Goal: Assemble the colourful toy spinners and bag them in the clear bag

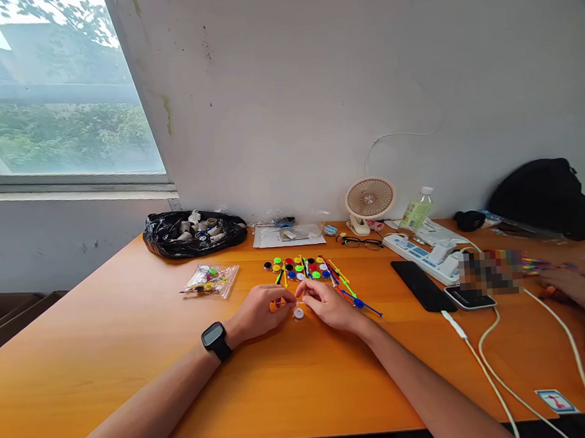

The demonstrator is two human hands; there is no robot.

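My left hand (265, 310), with a black watch on its wrist, has its fingers pinched together. Opposite it, my right hand (327, 303) is closed in a pinch too. A thin white plastic stick (299, 303) spans the two sets of fingertips, partly covered by them. Just below the fingertips lies a white round disc (298, 314). Beyond the hands, several coloured round discs (290, 268) sit in loose rows, with thin coloured plastic sticks (344, 281) among them and to their right. One blue stick (371, 308) lies near a blue disc (358, 303) beside my right hand.
A clear bag of small parts (211, 281) lies left. Behind stand a black bag with paper rolls (193, 234), a fan (370, 199) and a bottle (417, 211). Rightward are a dark phone (421, 285), a power strip (420, 258), white cables and another person's hand (567, 285).
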